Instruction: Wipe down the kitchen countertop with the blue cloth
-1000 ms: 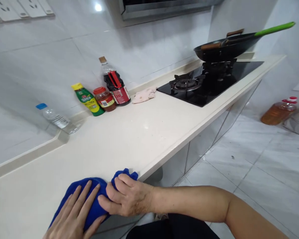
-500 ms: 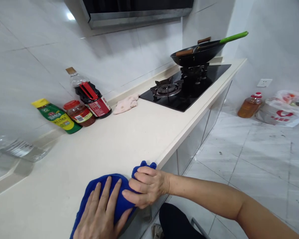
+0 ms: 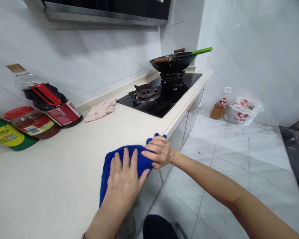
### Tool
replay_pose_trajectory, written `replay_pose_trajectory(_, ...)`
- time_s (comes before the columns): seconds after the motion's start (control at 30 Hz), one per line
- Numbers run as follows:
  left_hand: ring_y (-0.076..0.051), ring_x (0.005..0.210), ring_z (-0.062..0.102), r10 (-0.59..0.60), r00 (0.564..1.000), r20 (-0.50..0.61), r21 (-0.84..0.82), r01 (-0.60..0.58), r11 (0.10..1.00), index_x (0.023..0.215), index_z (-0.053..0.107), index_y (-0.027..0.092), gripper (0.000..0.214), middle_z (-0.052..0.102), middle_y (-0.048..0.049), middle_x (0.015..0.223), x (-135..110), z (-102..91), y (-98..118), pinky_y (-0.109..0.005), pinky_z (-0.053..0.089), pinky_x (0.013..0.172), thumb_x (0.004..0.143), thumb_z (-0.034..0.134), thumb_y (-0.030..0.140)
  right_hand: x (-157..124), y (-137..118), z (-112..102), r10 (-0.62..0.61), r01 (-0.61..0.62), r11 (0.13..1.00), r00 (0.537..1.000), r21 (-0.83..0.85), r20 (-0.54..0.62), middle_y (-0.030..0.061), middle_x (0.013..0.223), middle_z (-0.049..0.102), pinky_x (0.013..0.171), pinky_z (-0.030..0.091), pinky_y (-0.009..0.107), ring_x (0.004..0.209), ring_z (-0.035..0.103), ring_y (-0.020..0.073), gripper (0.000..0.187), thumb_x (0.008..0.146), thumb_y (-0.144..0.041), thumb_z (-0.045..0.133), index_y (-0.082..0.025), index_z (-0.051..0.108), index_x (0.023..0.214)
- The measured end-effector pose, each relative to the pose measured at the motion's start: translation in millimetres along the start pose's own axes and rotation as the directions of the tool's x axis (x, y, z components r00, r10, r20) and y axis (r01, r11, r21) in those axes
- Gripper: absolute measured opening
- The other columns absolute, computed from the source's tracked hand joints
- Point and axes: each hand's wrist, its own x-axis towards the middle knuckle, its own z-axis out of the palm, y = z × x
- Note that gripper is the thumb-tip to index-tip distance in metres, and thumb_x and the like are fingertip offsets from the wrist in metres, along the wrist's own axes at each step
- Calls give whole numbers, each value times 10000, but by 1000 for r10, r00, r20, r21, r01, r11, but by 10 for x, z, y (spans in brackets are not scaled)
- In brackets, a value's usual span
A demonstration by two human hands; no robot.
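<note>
I have the left hand (image 3: 123, 179) flat on the blue cloth (image 3: 107, 169), palm down and fingers spread wide. It grips nothing, it just presses. My guess is that the flat palm pins the cloth to the countertop (image 3: 64, 186) so it doesn't bunch. The right hand (image 3: 159, 153) is curled on the cloth's far corner, fingers closed over a bunched fold right at the counter's front edge. A bit of blue pokes out above the knuckles. The closed grip there probably stops that corner slipping off the lip. The two hands touch, thumb against fingers.

The cloth lies on the counter at the front edge, near me and well apart from everything else.

Against the back wall on the left stand a dark soy sauce bottle (image 3: 47, 99), a red-lidded jar (image 3: 31, 122) and a green bottle (image 3: 7, 136) cut off by the frame. They are pushed back in a row, likely to leave the front of the counter free. A pinkish rag (image 3: 101, 109) is crumpled by the backsplash, just beside the gas hob (image 3: 161, 94). A black wok (image 3: 173, 61) sits on the far burner, with a green-handled utensil (image 3: 201, 50) resting in it and its handle sticking out over the rim. On the floor by the far wall are an oil bottle (image 3: 218, 109) and a white plastic bag (image 3: 243, 111), side by side under the wall socket (image 3: 227, 90).
</note>
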Motion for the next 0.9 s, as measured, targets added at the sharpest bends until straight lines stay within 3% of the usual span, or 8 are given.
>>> replay_pose_trajectory(0.27,-541,1447,334,-49,962,268,-290,130,948,1538,416,76,781,365,-314,1571,820,7,430,-700,333,1173,962,526,592,-241,600,-389,287,-287,948,958,-140,-21,86,1288,609,1159,265,634,1283,482,359,555,834,-633,500,-297,696,1230)
replay_pose_trajectory(0.43,-526,1463,315,-43,961,274,-317,133,939,1550,398,77,757,352,-302,1584,1022,-9,500,-654,315,1199,974,527,551,-221,579,-445,316,-349,901,935,-257,-162,131,1296,593,1186,219,626,1274,472,358,604,810,-492,474,-205,648,1313)
replay_pose_trajectory(0.6,-482,1452,371,-54,975,215,-284,116,952,1532,434,80,691,406,-268,1564,953,1,476,-616,348,1199,990,509,502,-129,254,-370,365,-469,833,864,-293,-347,135,1288,591,1192,235,596,1294,470,329,553,833,-356,419,-172,610,1318)
replay_pose_trajectory(0.7,-457,1435,412,-36,985,170,-268,81,960,1525,450,92,649,432,-246,1552,822,6,418,-601,386,1182,998,490,469,-101,35,-349,332,-465,844,844,-266,-421,130,1249,608,1189,260,584,1268,497,317,525,810,-337,435,-173,613,1277)
replay_pose_trajectory(0.9,-432,1397,474,-3,999,54,-177,13,984,1501,496,129,614,485,-185,1529,279,83,90,-586,438,1154,977,502,448,-6,-540,-94,286,-427,888,804,-172,-521,136,1241,601,1159,314,616,1279,498,339,576,735,-339,475,-187,587,1279)
